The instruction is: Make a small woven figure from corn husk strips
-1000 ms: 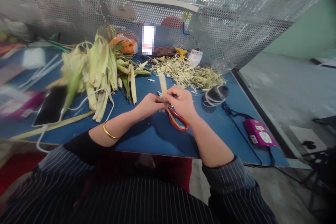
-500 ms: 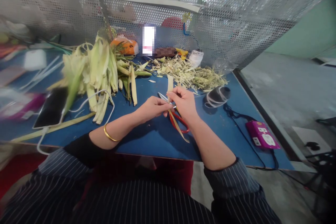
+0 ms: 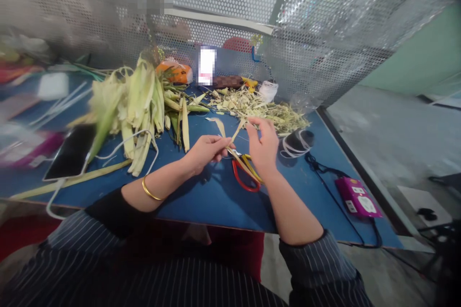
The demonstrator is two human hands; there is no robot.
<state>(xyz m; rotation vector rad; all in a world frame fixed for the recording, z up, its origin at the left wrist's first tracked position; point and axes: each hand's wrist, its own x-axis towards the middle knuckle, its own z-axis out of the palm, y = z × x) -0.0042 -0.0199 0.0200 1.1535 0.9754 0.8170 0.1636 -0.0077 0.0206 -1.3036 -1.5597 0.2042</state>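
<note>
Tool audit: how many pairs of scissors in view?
1: the scissors, beside the wearer's right hand. Any under the corn husks would be hidden.

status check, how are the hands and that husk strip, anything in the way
Left hand pinching the husk strip. Right hand at a raised end, grip unclear. Scissors beneath the strip, close to both hands.
</note>
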